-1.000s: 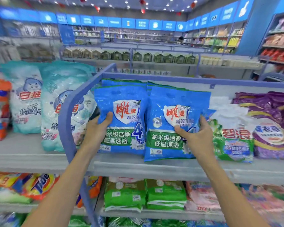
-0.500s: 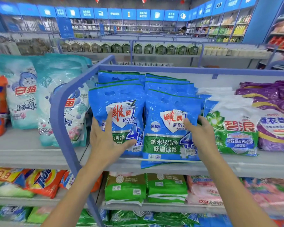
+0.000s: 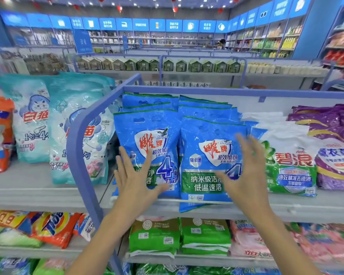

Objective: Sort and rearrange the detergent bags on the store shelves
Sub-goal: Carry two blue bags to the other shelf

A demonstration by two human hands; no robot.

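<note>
Store aisles with blue signs stretch behind a grey shelf (image 3: 286, 209), where two rows of blue detergent bags (image 3: 211, 151) stand side by side between teal bags (image 3: 75, 135) and a green bag (image 3: 290, 165). The left hand (image 3: 135, 181) and right hand (image 3: 246, 175) are in front of the front bags with fingers spread straight, gripping nothing. Whether they touch the bags is unclear.

The blue detergent bags (image 3: 209, 135) are thin plastic film, glossy and finely crinkled, catching pale highlights along their creases. The pale teal bags (image 3: 72, 124) are the same shiny film, with broader wrinkles. The purple bags (image 3: 334, 135) and the green-and-white bag (image 3: 292, 155) are glossy plastic too. The grey shelf (image 3: 28, 191) looks smooth and matt, like painted metal. The blue frame tube (image 3: 75, 139) is smooth, with a soft sheen.
</note>
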